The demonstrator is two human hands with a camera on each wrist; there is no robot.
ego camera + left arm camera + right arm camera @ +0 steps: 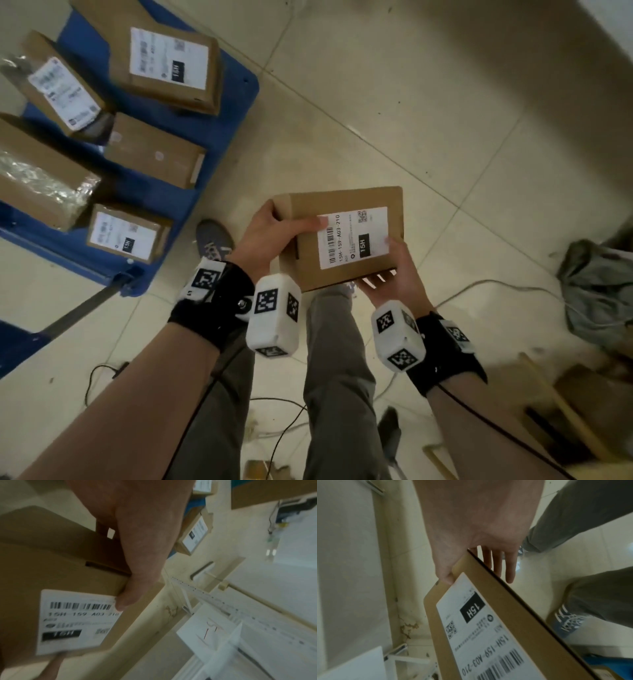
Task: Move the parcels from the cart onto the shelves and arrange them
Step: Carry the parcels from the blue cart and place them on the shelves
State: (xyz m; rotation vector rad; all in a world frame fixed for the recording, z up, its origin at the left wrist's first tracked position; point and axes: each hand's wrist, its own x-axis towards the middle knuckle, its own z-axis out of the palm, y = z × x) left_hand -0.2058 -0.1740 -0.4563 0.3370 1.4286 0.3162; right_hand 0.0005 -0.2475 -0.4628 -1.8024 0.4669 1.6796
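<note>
the pale tiled floor [428, 113] takes up most of the room, wide and open to the far right. at the far left the blue cart [236, 113] carries five cardboard parcels, among them the big labelled parcel [171, 65] at its far end and a small labelled parcel [126, 234] near the cart's near edge. at the right edge a grey cloth heap [599, 291] lies on the tiles, and thin cables [486, 286] trail near the person's legs.

the held parcel [346, 236] is off the cart, carried in the air above the floor, label up, reading 15h-159-a03-210. the left hand [270, 233] grips its left end, thumb pressed onto the label's edge, other fingers curled round the far side. the right hand [394, 270] cradles the near right corner, fingers [510, 566] stretched flat beneath the box and thumb hooked over the top edge.

the left wrist view alone shows a white shelf frame [214, 601] with a perforated upright just beyond the parcel. the right wrist view shows the blue shoe [568, 620] and a stained skirting [406, 627] along the wall.
</note>
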